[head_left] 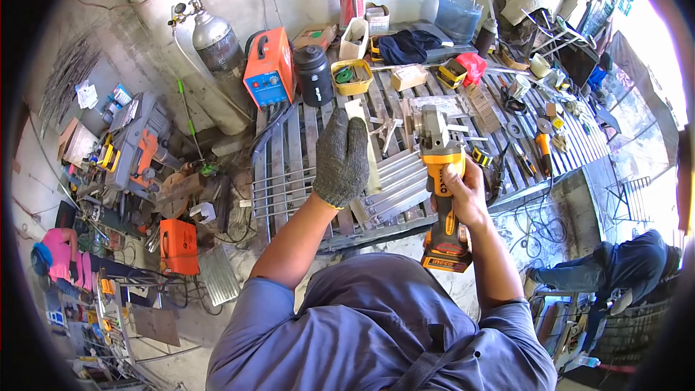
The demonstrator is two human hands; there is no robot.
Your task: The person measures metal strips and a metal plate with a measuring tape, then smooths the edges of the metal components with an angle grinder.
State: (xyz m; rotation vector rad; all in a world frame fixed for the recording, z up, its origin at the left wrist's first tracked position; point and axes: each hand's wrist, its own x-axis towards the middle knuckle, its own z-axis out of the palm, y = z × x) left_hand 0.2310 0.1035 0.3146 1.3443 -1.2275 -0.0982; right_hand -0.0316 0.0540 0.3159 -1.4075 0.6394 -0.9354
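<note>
A round fisheye view looks down; black lens edges cut off the corners. The gloved left hand [340, 156] lies with straight fingers over a pale flat strip [357, 111]. The glove hides most of the strip, so I cannot tell whether the hand is closed on it. The bare right hand [463, 192] is wrapped tight around the body of a yellow cordless angle grinder [443, 166], held just right of the strip over a slatted metal workbench [293, 148]. The grinder's disc is hard to make out.

At the back of the bench, a yellow tray [352, 85] holds a green coil. An open white box [355, 38] stands beside it, its contents unclear. A blue bin [457, 16] stands further right. An orange welder [269, 72], a black jug [313, 74] and a gas cylinder [217, 43] stand to the left. Small tools crowd the bench's right end. A crouching person in dark clothes [637, 264] is partly cut off at the right.
</note>
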